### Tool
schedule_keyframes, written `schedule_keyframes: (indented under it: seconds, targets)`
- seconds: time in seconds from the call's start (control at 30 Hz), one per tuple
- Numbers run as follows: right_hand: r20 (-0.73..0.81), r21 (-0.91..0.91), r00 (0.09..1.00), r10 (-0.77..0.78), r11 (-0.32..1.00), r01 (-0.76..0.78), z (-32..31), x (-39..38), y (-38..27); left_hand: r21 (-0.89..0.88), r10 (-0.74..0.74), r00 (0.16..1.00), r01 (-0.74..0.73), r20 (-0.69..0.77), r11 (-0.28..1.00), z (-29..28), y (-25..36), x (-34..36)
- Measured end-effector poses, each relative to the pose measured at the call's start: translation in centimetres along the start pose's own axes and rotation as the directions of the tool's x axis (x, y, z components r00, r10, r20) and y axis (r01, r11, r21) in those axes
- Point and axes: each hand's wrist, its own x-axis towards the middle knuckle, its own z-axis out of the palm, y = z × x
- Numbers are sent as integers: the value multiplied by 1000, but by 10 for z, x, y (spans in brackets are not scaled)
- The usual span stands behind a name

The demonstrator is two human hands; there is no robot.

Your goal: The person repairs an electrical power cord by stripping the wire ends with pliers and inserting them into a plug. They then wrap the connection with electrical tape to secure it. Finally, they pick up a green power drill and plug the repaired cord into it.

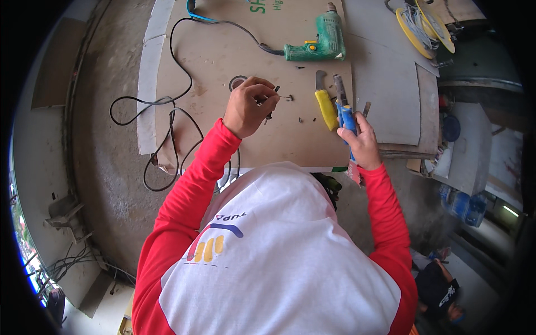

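My left hand [248,106] is closed on a small dark metal piece [274,96] held just above a brown cardboard sheet [223,56]. My right hand [363,142] grips blue-handled pliers [345,114] whose jaws point away from me. A yellow-handled knife [325,105] lies on the cardboard just left of the pliers. Between my two hands a few small dark bits [301,119] are scattered on the sheet. Both sleeves are red.
A green electric drill [321,42] lies further up the cardboard, its black cord [167,100] looping left over the concrete floor. A yellow wire spool [421,22] sits at the top right. Grey boards [391,100] lie to the right, blue bottles [466,204] beyond them.
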Motion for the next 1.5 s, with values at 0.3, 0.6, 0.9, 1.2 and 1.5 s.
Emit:
schedule_keyframes:
  seconds: [0.3, 0.6, 0.9, 1.2, 1.5]
  targets:
    - [141, -766, 859, -492, 496, 410, 6, 4, -28, 27, 58, 997, -59, 41, 998, 1, -5, 2]
    - [203, -754, 831, -518, 459, 470, 9, 11, -31, 49, 72, 996, -74, 50, 996, 2, -5, 1]
    - [303, -326, 952, -46, 934, 149, 2, 0, -34, 351, 559, 829, -523, -3, 777, 0, -4, 2]
    - [695, 471, 704, 148, 647, -601, -8, 0, 3, 372, 538, 834, -463, -125, 805, 11, -13, 0]
    - [221, 365, 962, 158, 902, -232, 65, -23, -4, 146, 99, 940, -53, -325, 988, 28, 15, -1]
